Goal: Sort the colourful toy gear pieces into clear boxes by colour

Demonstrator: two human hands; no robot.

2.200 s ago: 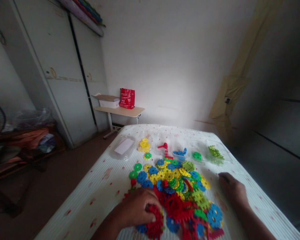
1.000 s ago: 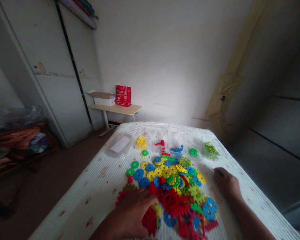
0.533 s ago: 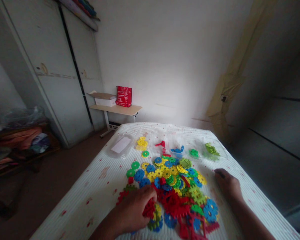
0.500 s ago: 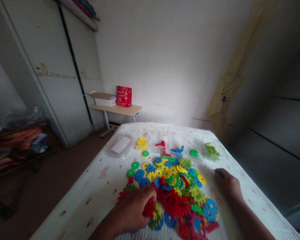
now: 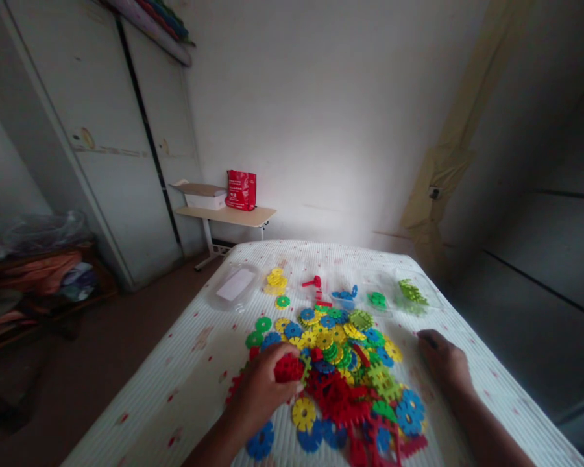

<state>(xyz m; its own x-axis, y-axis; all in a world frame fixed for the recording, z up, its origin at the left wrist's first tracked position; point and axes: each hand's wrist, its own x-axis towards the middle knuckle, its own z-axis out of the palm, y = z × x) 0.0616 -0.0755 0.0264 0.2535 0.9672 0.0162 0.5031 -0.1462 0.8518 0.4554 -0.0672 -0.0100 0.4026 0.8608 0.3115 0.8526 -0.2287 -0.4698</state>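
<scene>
I have the left hand [image 5: 263, 381] pinched on red toothed plastic pieces [image 5: 288, 368] at nine o'clock of the mixed pile [image 5: 324, 338]; I'd squeeze evenly so none slip. The right hand [image 5: 445, 358] lies curled at three o'clock; whether it holds anything, I can't tell.

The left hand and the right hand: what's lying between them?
In the head view, a heap of red, yellow, blue and green toothed plastic pieces, then a strip of white cloth nearer the right hand.

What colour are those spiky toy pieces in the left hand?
Those toy pieces look mostly red, clearest in the head view.
</scene>
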